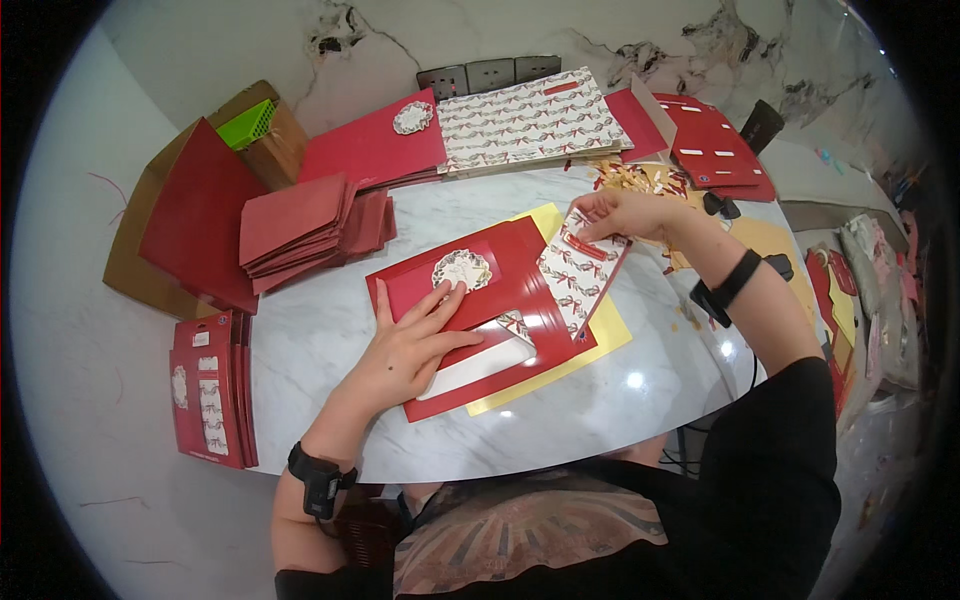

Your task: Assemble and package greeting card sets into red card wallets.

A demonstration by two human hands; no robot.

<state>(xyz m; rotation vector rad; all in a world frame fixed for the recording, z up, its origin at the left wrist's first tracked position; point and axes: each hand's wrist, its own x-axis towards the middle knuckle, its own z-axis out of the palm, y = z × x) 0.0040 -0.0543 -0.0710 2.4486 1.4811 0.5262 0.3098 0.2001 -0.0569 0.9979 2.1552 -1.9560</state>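
A glossy red card folder (525, 289) with cut-out windows lies tilted in front of me. My left hand (416, 349) rests flat on it, fingers spread, pressing near a round floral label (461, 270) in the upper window. In the lower window a white strip (480, 365) shows, with a corner of garland print at its right end. Between thumb and fingers, my right hand (611, 214) pinches a white card piece (574, 277) printed with garlands and red bows. This piece bears a small red label and overlaps the folder's right end. A yellow sheet (611, 330) sticks out beneath the folder.
Dusty-red envelopes (292, 225) are stacked at left, beside a cardboard box (169, 225). Finished-looking red packs (210, 397) stand at the left edge. Along the wall lie garland-printed sheets (525, 124) and red folders (712, 142). Paper scraps (645, 178) litter the right side.
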